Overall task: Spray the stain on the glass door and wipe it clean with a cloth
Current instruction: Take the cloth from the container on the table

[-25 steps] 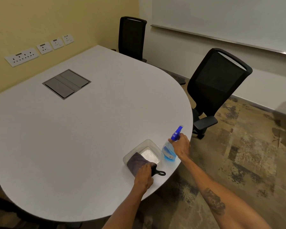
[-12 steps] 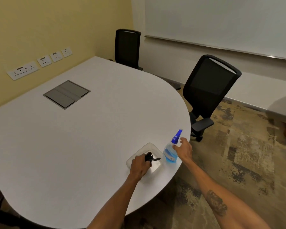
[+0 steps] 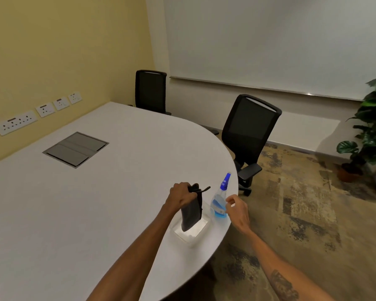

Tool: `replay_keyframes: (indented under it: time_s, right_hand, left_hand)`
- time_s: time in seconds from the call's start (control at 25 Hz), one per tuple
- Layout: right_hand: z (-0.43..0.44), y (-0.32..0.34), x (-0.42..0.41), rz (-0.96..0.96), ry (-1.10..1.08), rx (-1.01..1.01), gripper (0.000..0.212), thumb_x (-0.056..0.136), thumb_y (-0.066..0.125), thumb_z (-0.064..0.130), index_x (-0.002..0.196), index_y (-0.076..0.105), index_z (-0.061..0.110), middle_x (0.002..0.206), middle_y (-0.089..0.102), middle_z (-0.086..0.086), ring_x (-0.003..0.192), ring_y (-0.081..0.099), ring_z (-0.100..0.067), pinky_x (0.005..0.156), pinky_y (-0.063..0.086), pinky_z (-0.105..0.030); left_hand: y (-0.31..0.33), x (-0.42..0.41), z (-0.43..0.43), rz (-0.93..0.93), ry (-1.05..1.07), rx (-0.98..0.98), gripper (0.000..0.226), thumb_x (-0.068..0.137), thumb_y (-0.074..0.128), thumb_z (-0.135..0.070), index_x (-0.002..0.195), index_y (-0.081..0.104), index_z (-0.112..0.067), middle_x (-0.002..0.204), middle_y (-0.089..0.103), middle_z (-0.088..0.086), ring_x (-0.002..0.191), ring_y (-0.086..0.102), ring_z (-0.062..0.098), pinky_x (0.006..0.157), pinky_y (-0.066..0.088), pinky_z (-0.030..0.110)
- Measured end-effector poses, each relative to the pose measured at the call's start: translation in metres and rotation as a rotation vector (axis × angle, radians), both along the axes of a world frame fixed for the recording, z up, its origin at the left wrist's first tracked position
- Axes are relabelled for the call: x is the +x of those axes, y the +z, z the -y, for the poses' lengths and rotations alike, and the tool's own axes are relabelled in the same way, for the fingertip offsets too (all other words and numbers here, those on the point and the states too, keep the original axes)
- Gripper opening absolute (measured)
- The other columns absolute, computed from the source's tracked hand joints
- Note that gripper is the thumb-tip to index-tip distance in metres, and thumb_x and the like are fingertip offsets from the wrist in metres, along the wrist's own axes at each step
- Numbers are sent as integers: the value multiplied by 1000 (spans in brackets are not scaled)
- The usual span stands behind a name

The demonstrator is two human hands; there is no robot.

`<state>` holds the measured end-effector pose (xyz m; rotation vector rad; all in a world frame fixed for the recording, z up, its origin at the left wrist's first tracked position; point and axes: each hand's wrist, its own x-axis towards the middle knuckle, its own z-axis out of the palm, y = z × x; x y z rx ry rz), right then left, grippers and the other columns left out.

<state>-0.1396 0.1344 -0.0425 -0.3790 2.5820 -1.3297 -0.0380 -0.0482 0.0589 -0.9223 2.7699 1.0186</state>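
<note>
a: where is your cloth right now?

b: your left hand [image 3: 181, 193] has its fingers clenched around the top of the dark cloth [image 3: 191, 212], which hangs down over the clear plastic tray [image 3: 197, 234]. a thin black loop sticks out from the top of your fist. whether the cloth's lower end touches the tray floor, i cannot tell.

a: and what is in the tray?

b: the tray sits near the desk's [image 3: 96, 203] rounded right edge. its floor looks pale and shiny; nothing else shows inside besides the cloth's lower end over it.

a: the spray bottle?

b: the spray bottle [image 3: 220, 200] stands upright on the desk, just beside the tray and close to the rounded edge. it is clear, with blue liquid low in its body and a blue trigger head on top.

a: is your right hand on it?

b: your right hand [image 3: 237, 210] is just beside the bottle, fingers loosely curled and parted, holding nothing. whether the fingertips touch the bottle, i cannot tell.

a: the glass door?

b: only a strip of a pale panel shows at the far right, near the potted plant [image 3: 369, 131]; i cannot tell whether that is the door.
</note>
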Motion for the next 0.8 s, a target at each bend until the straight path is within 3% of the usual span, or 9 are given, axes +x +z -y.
replay_keyframes:
  time_s: [0.12, 0.24, 0.32, 0.48, 0.56, 0.64, 0.72, 0.8]
  right_hand:
    - [7, 24, 39, -119, 147, -131, 14, 96, 64, 19, 108, 58, 18, 107, 62, 3, 93, 63, -13, 86, 56, -26]
    - [7, 58, 62, -91, 127, -347, 35, 95, 62, 14, 128, 50, 19, 117, 59, 7, 96, 64, -13, 78, 59, -24]
    - [-11, 78, 66, -62, 77, -399, 33, 94, 59, 8, 123, 50, 20, 111, 57, 6, 91, 62, -16, 69, 56, -22]
    - [-79, 99, 71, 74, 5, -482, 35, 95, 54, 3, 121, 52, 25, 116, 61, -3, 103, 60, -20, 78, 51, -29]
    - [-129, 95, 73, 169, -136, -531, 37, 97, 49, 3, 126, 51, 25, 115, 61, 0, 102, 60, -20, 80, 54, -37]
    - [-182, 90, 80, 248, -351, -612, 22, 95, 47, 17, 113, 58, 25, 120, 63, -9, 104, 61, -27, 82, 55, -45]
    - [-243, 86, 90, 344, -658, -680, 23, 92, 47, 35, 104, 60, 20, 124, 61, -16, 106, 61, -33, 80, 53, -44]
    - [-303, 92, 109, 520, -874, -912, 35, 102, 44, 42, 114, 53, 11, 110, 61, -19, 92, 63, -35, 69, 55, -41]
  left_hand:
    - [44, 1, -13, -6, -111, -14, 38, 87, 63, -26, 121, 60, -9, 104, 63, 12, 87, 58, 22, 63, 47, 23]
    - [75, -1, -34, -46, -216, -7, 40, 85, 65, -29, 121, 59, -13, 104, 64, 11, 92, 63, 24, 82, 56, 33]
    - [88, -4, -54, -77, -296, -5, 37, 84, 65, -28, 119, 60, -16, 103, 63, 10, 91, 63, 23, 85, 57, 36]
    - [102, -13, -119, -121, -495, -46, 31, 83, 63, -27, 113, 64, -19, 102, 65, 7, 89, 61, 22, 73, 52, 30]
    - [105, -20, -168, -141, -599, -75, 29, 83, 62, -28, 111, 65, -19, 103, 66, 7, 91, 63, 24, 77, 55, 35]
    - [108, -23, -224, -175, -693, -82, 29, 82, 61, -27, 109, 66, -19, 105, 69, 9, 94, 65, 28, 85, 58, 40]
    - [113, -20, -288, -247, -800, -94, 28, 81, 61, -23, 108, 67, -16, 104, 71, 9, 93, 66, 28, 82, 57, 39]
    - [116, -10, -355, -337, -905, -75, 27, 80, 61, -20, 106, 66, -16, 101, 71, 7, 89, 64, 25, 77, 54, 39]
